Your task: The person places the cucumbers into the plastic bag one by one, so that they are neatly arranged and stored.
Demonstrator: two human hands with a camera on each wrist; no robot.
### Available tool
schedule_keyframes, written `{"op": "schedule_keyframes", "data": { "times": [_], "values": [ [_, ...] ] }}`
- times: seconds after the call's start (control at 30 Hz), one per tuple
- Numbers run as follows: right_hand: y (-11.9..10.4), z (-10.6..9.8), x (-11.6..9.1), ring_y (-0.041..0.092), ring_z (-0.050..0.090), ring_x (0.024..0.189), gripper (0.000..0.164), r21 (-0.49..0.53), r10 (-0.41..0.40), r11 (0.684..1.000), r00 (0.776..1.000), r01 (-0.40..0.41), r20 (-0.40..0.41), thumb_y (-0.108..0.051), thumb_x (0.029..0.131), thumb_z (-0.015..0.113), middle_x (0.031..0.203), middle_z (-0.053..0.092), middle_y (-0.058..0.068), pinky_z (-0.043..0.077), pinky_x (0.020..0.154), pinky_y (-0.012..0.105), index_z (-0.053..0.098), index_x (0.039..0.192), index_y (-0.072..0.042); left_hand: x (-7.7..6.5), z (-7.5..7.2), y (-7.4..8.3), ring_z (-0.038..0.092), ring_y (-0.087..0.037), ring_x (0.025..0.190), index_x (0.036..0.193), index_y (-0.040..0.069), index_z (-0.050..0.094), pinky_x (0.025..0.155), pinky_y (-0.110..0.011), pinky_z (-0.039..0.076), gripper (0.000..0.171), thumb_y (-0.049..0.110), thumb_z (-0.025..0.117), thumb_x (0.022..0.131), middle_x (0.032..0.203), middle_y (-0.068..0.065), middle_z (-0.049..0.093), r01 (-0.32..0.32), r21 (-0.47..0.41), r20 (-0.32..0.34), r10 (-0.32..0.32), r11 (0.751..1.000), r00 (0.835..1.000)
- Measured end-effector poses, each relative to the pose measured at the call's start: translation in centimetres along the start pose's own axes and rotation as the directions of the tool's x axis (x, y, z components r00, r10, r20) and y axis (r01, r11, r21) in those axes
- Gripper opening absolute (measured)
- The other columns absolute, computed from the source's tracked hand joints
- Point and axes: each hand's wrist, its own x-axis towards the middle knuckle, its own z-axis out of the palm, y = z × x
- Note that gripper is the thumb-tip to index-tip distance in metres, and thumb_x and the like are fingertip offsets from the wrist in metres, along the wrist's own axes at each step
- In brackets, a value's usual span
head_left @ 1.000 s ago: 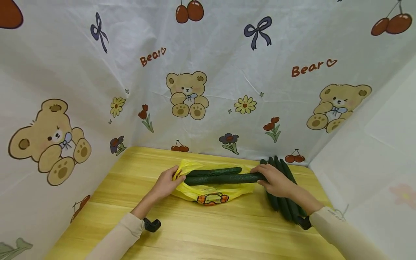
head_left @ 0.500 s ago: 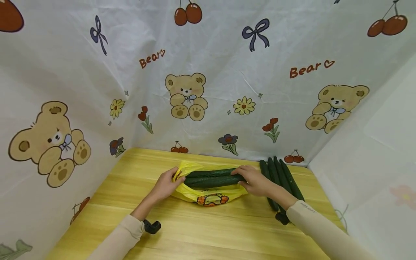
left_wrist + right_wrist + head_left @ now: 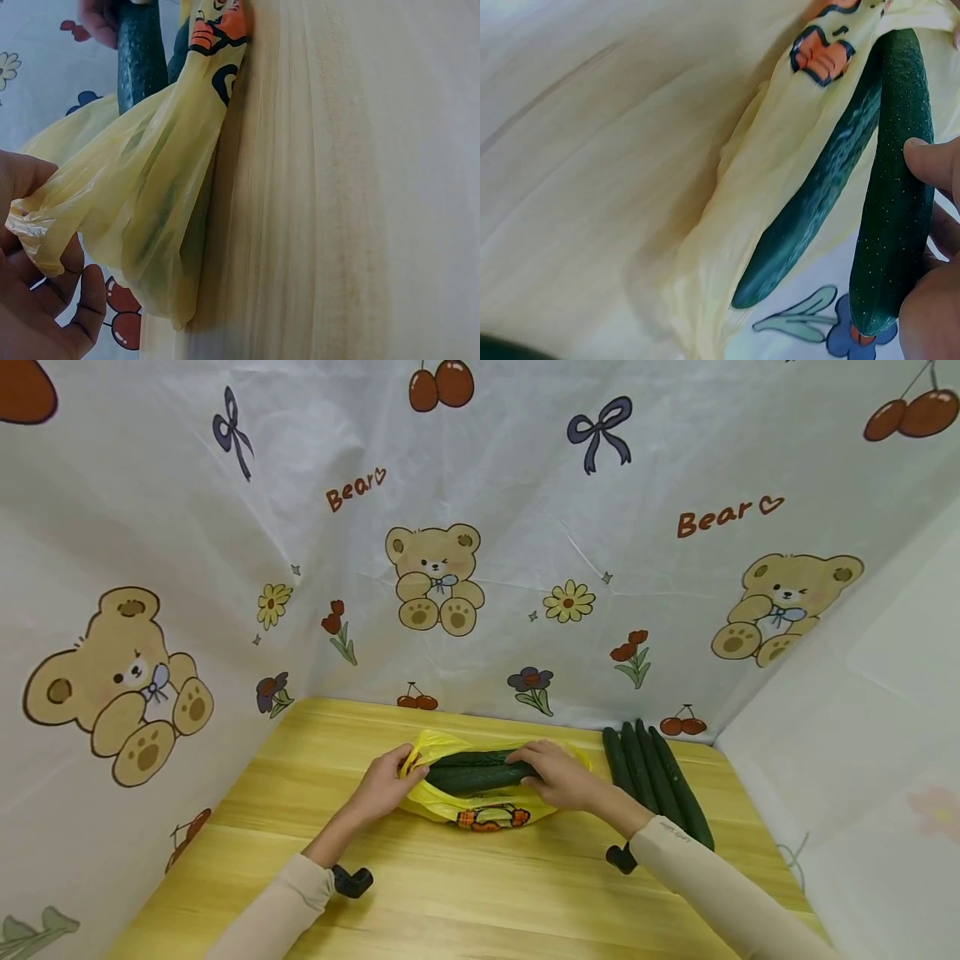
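Note:
A yellow plastic bag (image 3: 437,745) with an orange and black print lies on its side on the wooden table. My left hand (image 3: 386,783) pinches the gathered plastic at the bag's left end; the left wrist view shows the bag film (image 3: 154,202) between thumb and fingers. My right hand (image 3: 557,775) grips a dark green cucumber (image 3: 480,779), most of its length inside the bag's opening. In the right wrist view the thumb presses along this cucumber (image 3: 894,187). Another cucumber (image 3: 810,195) lies in the bag beside it, partly covered by the plastic.
Several cucumbers (image 3: 660,777) lie side by side on the table at the right. A white cloth (image 3: 510,652) printed with bears and flowers hangs behind the table (image 3: 465,893) and along its left side. Black devices (image 3: 352,881) sit at both wrists.
My right hand has moved left with the cucumber, carrying it deeper into the bag. The cucumbers at the right now show more fully. My left hand stays at the bag's end.

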Motion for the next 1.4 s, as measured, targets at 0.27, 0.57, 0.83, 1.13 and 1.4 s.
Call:
{"op": "schedule_keyframes", "data": {
  "times": [0.27, 0.57, 0.83, 1.13, 1.4],
  "values": [
    [-1.3, 1.2, 1.9, 0.035, 0.059, 0.140, 0.039, 0.052, -0.013, 0.999, 0.998, 0.010, 0.058, -0.014, 0.109, 0.064, 0.147, 0.064, 0.011, 0.049, 0.115, 0.055, 0.060, 0.147, -0.009, -0.3, -0.3, 0.4, 0.042, -0.013, 0.064, 0.098, 0.015, 0.059, 0.061, -0.026, 0.038, 0.019, 0.027, 0.071, 0.107, 0.080, -0.004, 0.048, -0.002, -0.010, -0.012, 0.002, 1.000, 1.000],
    [-0.2, 1.8, 2.7, 0.031, 0.062, 0.133, 0.036, 0.034, -0.006, 0.999, 0.994, 0.002, 0.111, -0.012, 0.107, 0.067, 0.142, 0.065, 0.009, 0.051, 0.113, 0.052, 0.062, 0.142, -0.009, -0.5, -0.4, 0.3, 0.042, -0.014, 0.065, 0.099, 0.016, 0.059, 0.061, -0.026, 0.038, 0.016, 0.025, 0.071, 0.107, 0.082, -0.004, 0.050, 0.020, -0.028, -0.010, -0.020, 0.999, 1.000],
    [0.8, 1.8, 2.6, 0.030, 0.065, 0.125, 0.033, -0.003, 0.007, 1.000, 0.993, -0.006, 0.119, -0.014, 0.104, 0.073, 0.135, 0.069, 0.008, 0.054, 0.108, 0.051, 0.066, 0.136, -0.010, -0.4, -0.4, 0.0, 0.042, -0.014, 0.066, 0.097, 0.016, 0.059, 0.061, -0.026, 0.038, 0.016, 0.023, 0.070, 0.107, 0.082, -0.004, 0.052, 0.012, -0.026, -0.014, -0.013, 1.000, 1.000],
    [1.1, 1.6, 2.1, 0.032, 0.066, 0.126, 0.034, 0.016, 0.046, 0.999, 0.988, -0.049, 0.150, -0.014, 0.099, 0.080, 0.133, 0.071, 0.008, 0.048, 0.116, 0.056, 0.070, 0.131, -0.011, -0.3, -0.4, 0.3, 0.043, -0.015, 0.062, 0.107, 0.010, 0.064, 0.058, -0.025, 0.039, 0.015, 0.022, 0.056, 0.113, 0.082, -0.005, 0.053, 0.030, -0.036, -0.041, -0.032, 0.999, 0.999],
    [1.9, 1.2, 1.2, 0.032, 0.067, 0.122, 0.031, 0.011, 0.039, 0.999, 0.989, -0.041, 0.140, -0.010, 0.098, 0.079, 0.129, 0.072, 0.009, 0.051, 0.111, 0.056, 0.072, 0.129, -0.009, -0.3, -0.4, 0.8, 0.041, -0.015, 0.059, 0.104, 0.014, 0.062, 0.055, -0.026, 0.039, 0.014, 0.023, 0.055, 0.112, 0.082, -0.006, 0.052, 0.066, -0.022, -0.056, -0.067, 0.998, 0.996]
  ]
}}
